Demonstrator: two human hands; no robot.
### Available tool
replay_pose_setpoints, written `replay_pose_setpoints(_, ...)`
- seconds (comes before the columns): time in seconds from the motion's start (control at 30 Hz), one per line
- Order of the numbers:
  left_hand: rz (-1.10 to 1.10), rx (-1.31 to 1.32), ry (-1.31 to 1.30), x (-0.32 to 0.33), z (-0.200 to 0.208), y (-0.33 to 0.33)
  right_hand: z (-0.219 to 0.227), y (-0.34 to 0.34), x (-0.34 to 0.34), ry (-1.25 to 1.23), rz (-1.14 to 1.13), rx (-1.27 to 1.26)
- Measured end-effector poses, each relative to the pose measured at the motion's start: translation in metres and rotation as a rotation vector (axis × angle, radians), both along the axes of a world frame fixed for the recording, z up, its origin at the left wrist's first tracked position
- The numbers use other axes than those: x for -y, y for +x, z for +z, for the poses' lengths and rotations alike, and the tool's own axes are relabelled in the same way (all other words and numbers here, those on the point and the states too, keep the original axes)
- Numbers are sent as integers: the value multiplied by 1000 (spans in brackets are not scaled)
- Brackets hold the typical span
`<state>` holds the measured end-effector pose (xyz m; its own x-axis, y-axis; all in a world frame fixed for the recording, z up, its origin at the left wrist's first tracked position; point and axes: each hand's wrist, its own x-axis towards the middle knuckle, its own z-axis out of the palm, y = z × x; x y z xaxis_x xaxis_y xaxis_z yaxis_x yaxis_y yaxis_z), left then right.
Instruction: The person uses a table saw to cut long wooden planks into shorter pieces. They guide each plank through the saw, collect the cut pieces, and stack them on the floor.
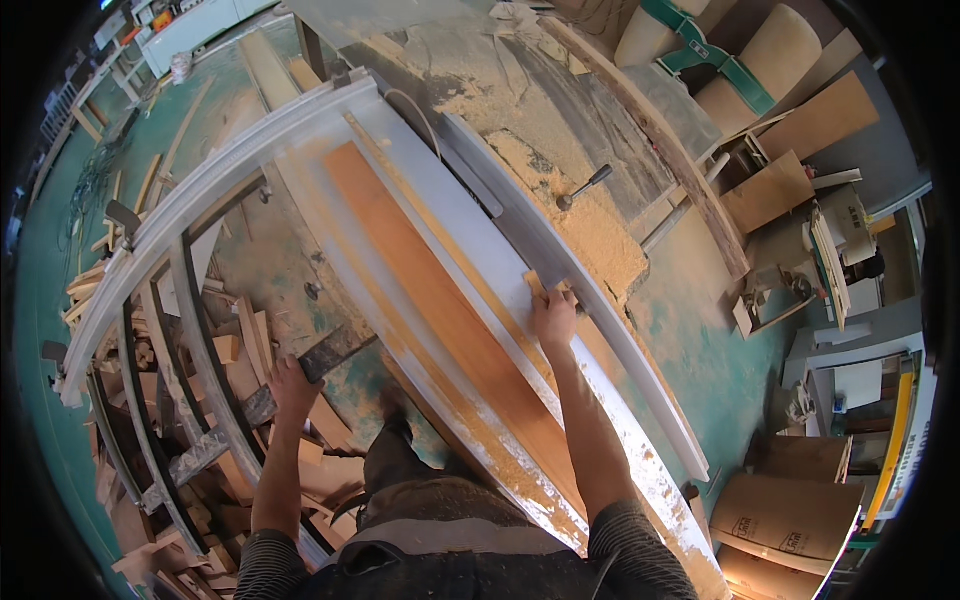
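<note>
Their right hand is closed on a small pale wood piece, its fingers bent over it, above the white desk and just beside a long grey metal fence. Their left hand, well apart and lower down, rests on a dark metal bar beside the standing person; whether it grips the bar or only leans on it, one cannot tell.

Between the two arms a long orange-brown board lies flat and slanting on the desk, from the upper left down toward the person's right forearm. A narrow tan strip runs along its right side, between the board and the fence, and tan dust is scattered over the near end of the white surface.

To the left, a curved silver rail borders a frame of dark bars, with wood offcuts heaped beneath. A dark shoe shows on the floor between frame and desk. Beyond the fence, a lever with a black handle stands amid a thick spread of sawdust. Brown cartons stand at the lower right, past the green floor.
</note>
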<state>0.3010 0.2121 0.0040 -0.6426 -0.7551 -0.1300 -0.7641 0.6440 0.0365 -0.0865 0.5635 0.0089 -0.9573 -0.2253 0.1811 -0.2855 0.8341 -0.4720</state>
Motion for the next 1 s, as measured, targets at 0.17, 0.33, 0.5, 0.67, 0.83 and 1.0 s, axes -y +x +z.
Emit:
replay_pose_setpoints(0.17,12,19,37,-30,5,17,5,40,-73,-17,53,-18)
replay_pose_setpoints(0.33,-5,14,-14,-67,-4,30,22,103,-236,-27,-63,-120)
replay_pose_setpoints(0.5,-127,24,-91,-92,-6,36,91,225,-416,-48,-579,-263)
replay_pose_setpoints(0.67,-128,249,-86,-141,48,26,121,405,-575,21,-1158,-395)
replay_pose_setpoints(0.83,-118,333,-169,-61,-65,61,107,598,-614,-149,-1802,-285)
replay_pose_setpoints(1.0,-224,300,-98,-102,-45,59,54,734,-578,-15,-1866,174)
